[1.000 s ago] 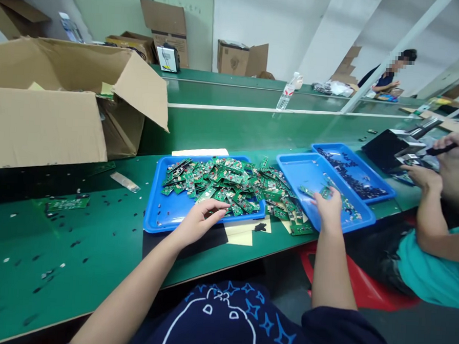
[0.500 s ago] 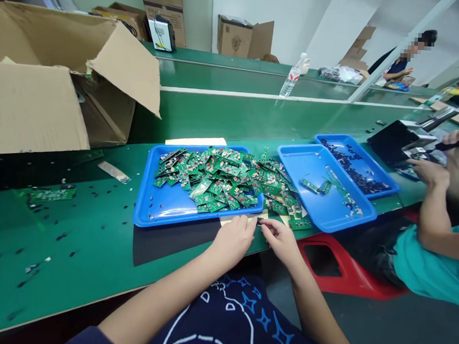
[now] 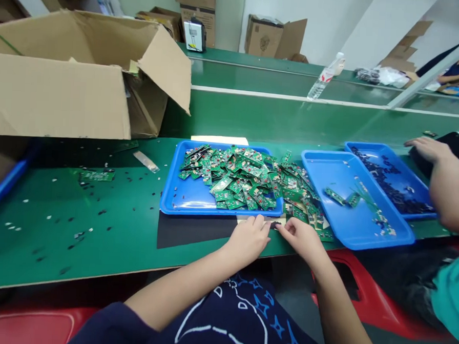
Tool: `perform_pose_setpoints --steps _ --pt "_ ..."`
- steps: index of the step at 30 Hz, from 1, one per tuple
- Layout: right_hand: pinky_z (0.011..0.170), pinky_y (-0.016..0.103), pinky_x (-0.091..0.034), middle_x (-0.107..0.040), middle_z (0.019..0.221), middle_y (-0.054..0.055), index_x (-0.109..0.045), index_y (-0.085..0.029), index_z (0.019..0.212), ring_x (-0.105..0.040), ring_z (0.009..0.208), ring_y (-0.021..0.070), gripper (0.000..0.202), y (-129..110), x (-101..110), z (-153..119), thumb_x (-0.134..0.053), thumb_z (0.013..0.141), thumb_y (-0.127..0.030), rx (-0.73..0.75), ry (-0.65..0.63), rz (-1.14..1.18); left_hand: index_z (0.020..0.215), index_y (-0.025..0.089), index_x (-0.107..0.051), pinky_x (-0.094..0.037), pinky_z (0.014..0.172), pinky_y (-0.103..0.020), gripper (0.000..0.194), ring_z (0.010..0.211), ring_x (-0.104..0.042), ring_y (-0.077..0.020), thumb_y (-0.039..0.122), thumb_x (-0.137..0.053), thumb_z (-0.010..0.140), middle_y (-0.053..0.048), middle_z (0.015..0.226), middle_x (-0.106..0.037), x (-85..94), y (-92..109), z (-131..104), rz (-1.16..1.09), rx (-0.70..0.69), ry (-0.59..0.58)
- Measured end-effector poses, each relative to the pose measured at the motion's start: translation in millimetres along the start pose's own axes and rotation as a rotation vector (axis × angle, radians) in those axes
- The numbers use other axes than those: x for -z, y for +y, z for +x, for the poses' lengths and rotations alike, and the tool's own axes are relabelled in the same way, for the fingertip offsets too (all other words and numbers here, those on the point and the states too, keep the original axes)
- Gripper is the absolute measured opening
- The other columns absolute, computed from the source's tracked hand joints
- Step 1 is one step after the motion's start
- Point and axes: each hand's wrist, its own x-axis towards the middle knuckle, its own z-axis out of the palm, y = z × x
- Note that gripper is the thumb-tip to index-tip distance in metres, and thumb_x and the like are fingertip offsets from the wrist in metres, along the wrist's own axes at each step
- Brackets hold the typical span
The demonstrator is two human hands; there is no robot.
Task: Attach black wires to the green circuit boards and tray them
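Both of my hands meet at the table edge, just in front of a blue tray (image 3: 167, 189) heaped with green circuit boards (image 3: 237, 177). Between my fingertips is a small black piece (image 3: 275, 224). My left hand (image 3: 249, 237) is closed, its fingers pinching the piece's left end. My right hand (image 3: 301, 237) pinches the right end between thumb and forefinger. More circuit boards (image 3: 298, 191) lie loose right of the tray. Under the tray's front edge is a black sheet (image 3: 195, 230); pale paper (image 3: 243, 220) shows beside my left hand.
A second blue tray (image 3: 350, 224) holds a few boards; behind it, another blue tray (image 3: 419, 215) holds small black parts. A co-worker's hand (image 3: 434, 149) reaches in at right. An open cardboard box (image 3: 56, 96) stands at left. A bottle (image 3: 325, 77) stands behind. Black bits dot the left table.
The view has swung right to left, so the trays and box appear further right. My hands remain together at the black piece. The co-worker's hand is now over the rear tray's right side.
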Motion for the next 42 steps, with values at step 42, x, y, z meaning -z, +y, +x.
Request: perform_pose_setpoints --steps 42 --pt "0.067 0.029 -0.05 -0.062 0.082 0.007 -0.063 -0.018 0.084 -0.06 0.075 0.0186 0.016 -181 -96 -2 -0.048 0.087 -0.016 1.052 0.032 0.172 0.108 0.018 -0.049 -0.039 0.048 -0.018 0.033 0.052 -0.048 -0.0073 0.024 -0.054 0.076 0.001 0.075 -0.059 33.0 -77 -140 -0.778 0.869 0.598"
